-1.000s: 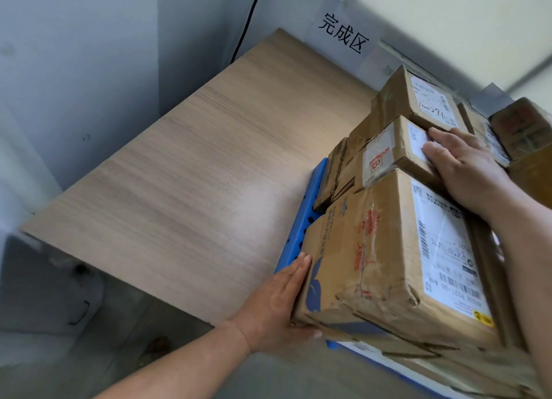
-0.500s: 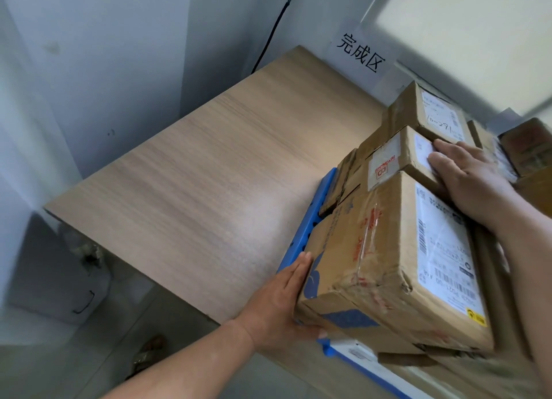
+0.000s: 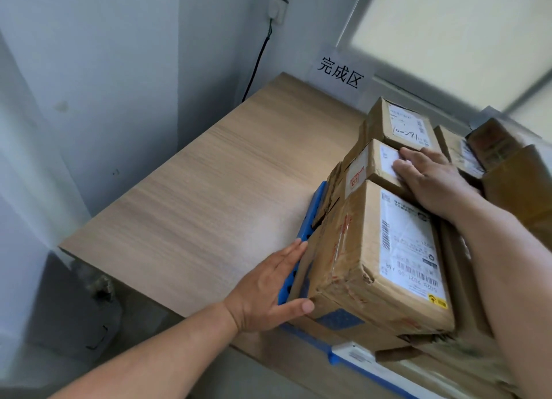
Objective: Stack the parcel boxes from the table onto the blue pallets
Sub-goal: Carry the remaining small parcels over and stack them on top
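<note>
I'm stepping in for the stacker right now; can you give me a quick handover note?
Left hand: open, pressed flat against the side of the large front box.
Right hand: open, resting on the small box behind it.
Both sit with other boxes on the blue pallet on the table.
Done: several boxes stacked.
Left: probably square up these two; any remaining parcels are out of view.

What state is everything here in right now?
large front box: closed, taped, crumpled at corners.
small box: closed, labelled.
back box: closed, labelled.
blue pallet: loaded with boxes.
left hand: flat against the large front box.
right hand: fingers resting on the small box.
</note>
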Demonstrator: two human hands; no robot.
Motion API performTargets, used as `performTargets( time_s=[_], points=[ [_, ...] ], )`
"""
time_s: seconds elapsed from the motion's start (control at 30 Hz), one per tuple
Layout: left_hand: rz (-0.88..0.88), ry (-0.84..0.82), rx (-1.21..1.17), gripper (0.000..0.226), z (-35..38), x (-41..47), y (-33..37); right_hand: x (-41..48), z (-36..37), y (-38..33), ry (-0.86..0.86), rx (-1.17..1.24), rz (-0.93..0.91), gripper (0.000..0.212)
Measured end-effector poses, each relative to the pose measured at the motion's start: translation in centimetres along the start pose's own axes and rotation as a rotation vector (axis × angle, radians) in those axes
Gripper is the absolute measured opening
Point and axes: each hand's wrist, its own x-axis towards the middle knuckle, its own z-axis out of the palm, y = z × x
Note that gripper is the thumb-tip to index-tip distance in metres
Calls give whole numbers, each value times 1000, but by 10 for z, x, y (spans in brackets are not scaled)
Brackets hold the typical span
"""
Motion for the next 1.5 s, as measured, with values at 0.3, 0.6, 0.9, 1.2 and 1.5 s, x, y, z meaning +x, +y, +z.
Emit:
performTargets(
  time_s=[0.3,0.6,0.9,1.2,1.5],
  points=[
    [101,250,-163,70,-32,32,22,-3,-3,-5,7,-31,33,58],
    [-56,334,-360,70,-77,134,56,6,-13,-5,27,-36,65,51],
    [-160,198,-398,55,-91,227,81,25,-15,-3,167,-55,195,51],
    [-210,57,-489,48,-82,251,92,31,-17,6,214,-7,231,43],
    [-208,51,-464,45,-85,239,107,21,-19,13,207,27,204,38]
  ],
)
